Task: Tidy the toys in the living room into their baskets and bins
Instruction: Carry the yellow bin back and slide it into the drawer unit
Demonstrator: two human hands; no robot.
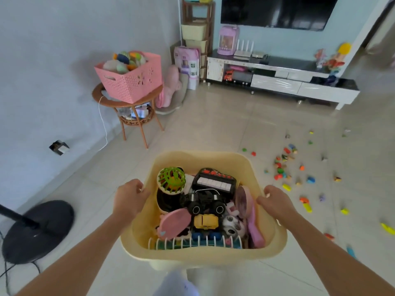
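Since the yellow bin (203, 256) is heaped with toys, each hand's grip, left hand (130, 198) and right hand (275, 202), curled round its rim, could slip; a tilt might spill the black truck (203, 202) among the scattered blocks (284, 167).

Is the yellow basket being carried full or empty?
Full: the yellow basket is packed with toys, including a toy piano and black truck.
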